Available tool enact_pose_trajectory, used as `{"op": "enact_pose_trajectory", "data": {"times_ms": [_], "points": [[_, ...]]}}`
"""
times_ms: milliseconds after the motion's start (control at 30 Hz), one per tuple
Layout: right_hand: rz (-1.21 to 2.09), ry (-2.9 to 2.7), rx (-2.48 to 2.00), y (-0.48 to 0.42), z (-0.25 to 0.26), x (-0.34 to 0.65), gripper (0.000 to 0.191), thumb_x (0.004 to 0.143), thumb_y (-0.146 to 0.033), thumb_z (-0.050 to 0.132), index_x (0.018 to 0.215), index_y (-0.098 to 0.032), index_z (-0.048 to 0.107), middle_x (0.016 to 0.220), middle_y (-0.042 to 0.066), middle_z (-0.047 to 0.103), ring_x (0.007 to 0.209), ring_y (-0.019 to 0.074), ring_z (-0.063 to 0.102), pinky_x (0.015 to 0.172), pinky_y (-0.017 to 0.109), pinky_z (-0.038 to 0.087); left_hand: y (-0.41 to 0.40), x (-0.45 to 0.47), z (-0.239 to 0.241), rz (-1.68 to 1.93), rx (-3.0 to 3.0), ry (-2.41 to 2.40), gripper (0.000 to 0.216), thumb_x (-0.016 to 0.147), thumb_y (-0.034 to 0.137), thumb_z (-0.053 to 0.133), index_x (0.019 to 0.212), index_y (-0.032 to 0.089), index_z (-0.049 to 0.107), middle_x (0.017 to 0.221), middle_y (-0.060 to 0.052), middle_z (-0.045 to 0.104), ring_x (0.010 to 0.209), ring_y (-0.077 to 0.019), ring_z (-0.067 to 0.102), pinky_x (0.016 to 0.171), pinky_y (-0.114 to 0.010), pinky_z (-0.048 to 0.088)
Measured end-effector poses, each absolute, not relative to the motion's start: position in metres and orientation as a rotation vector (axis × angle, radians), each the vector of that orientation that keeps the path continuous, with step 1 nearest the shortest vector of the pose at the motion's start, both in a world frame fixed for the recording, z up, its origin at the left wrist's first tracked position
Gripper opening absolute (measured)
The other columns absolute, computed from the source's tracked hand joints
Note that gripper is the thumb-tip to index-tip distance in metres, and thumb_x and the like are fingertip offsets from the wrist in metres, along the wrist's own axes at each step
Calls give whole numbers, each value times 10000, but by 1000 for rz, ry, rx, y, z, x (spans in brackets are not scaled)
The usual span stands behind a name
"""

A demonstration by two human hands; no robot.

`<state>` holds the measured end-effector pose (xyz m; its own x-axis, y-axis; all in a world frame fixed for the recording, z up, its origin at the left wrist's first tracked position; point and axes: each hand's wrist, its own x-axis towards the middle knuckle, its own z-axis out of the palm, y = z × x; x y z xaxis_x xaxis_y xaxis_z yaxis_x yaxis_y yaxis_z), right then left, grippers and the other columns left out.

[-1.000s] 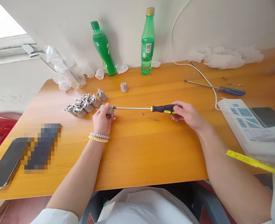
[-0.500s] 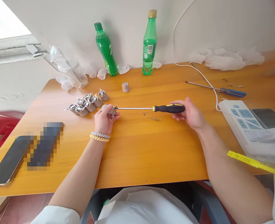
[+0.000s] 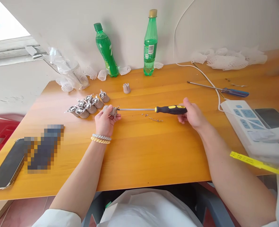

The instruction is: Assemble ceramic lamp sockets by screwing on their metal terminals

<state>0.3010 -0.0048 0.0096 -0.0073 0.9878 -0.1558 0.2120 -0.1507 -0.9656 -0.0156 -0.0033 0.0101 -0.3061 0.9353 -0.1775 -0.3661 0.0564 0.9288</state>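
My left hand (image 3: 106, 121) is closed around a grey-brown lamp socket (image 3: 108, 111) with metal tabs, its tabbed end facing right. A screwdriver (image 3: 171, 109) with a black and yellow handle lies level between my hands. Its tip meets the tabbed end of the socket; the exact contact is too small to make out. At the butt of the handle, my right hand (image 3: 191, 114) grips with thumb and fingers. Beneath the shaft, several small screws (image 3: 144, 115) and a thin metal strip (image 3: 155, 119) lie on the wooden table (image 3: 139, 151).
Several similar sockets (image 3: 89, 105) with metal brackets cluster at the left, and one bare socket (image 3: 126, 88) stands farther back. Two green bottles (image 3: 150, 47) are by the wall. Rightward lie a blue screwdriver (image 3: 235, 92) and a white power strip (image 3: 234, 116); a phone (image 3: 7, 164) is at left.
The screwdriver handle has turned, so more yellow shows on it. My right hand's fingers have shifted back slightly on its butt end. My left hand keeps its hold on the socket.
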Motion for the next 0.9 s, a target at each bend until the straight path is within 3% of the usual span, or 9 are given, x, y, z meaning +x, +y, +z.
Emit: {"op": "enact_pose_trajectory", "data": {"times_ms": [133, 333, 400, 500, 600, 700, 900], "points": [[1417, -1266, -1272, -7, 15, 301, 351, 782, -524, 595, 966, -228, 549, 576, 9, 611, 472, 139, 528, 418, 238, 334, -2, -16, 9, 1497, 640, 1236, 228, 710, 327, 669, 709, 137, 542, 622, -3, 568, 520, -148, 613, 497, -279, 539], [1154, -1471, -1379, -8, 13, 299, 411, 617, -375, 802, 922, -243, 559, 627, -39, 567, 523, 113, 500, 489, 247, 381, -2, -16, 12, 1520, 650, 1202, 224, 696, 322, 673, 710, 144, 538, 629, 0, 585, 528, -145, 617, 518, -275, 542], [1062, -1547, -1438, -5, 8, 300, 403, 591, -393, 814, 893, -227, 604, 673, -21, 578, 562, 121, 510, 510, 257, 385, -3, -17, 14, 1543, 665, 1202, 239, 683, 330, 687, 715, 148, 536, 628, 6, 584, 526, -139, 615, 520, -268, 541], [1081, -1595, -1475, -2, 2, 300, 382, 680, -462, 739, 949, -211, 637, 629, -13, 559, 549, 125, 499, 517, 269, 377, -5, -17, 16, 1572, 671, 1210, 270, 667, 349, 709, 733, 145, 545, 626, 11, 585, 515, -133, 614, 514, -261, 538], [1130, -1530, -1438, -2, 1, 299, 388, 789, -505, 619, 1053, -222, 587, 575, -31, 519, 483, 110, 466, 489, 259, 347, -6, -15, 17, 1583, 680, 1205, 297, 655, 364, 728, 722, 137, 549, 639, 9, 590, 510, -130, 615, 504, -256, 536], [1212, -1492, -1391, -4, 5, 299, 363, 828, -537, 547, 1009, -223, 548, 649, -11, 574, 454, 90, 429, 465, 249, 314, -7, -13, 18, 1593, 684, 1198, 303, 659, 368, 731, 707, 133, 547, 642, 8, 593, 509, -128, 616, 503, -255, 538], [1323, -1583, -1358, -13, 14, 302, 474, 698, -364, 755, 1051, -257, 457, 756, -19, 635, 594, 117, 517, 537, 239, 361, -7, -14, 19, 1666, 667, 1177, 296, 679, 349, 717, 752, 145, 516, 623, 14, 591, 505, -136, 620, 503, -258, 534]]}}
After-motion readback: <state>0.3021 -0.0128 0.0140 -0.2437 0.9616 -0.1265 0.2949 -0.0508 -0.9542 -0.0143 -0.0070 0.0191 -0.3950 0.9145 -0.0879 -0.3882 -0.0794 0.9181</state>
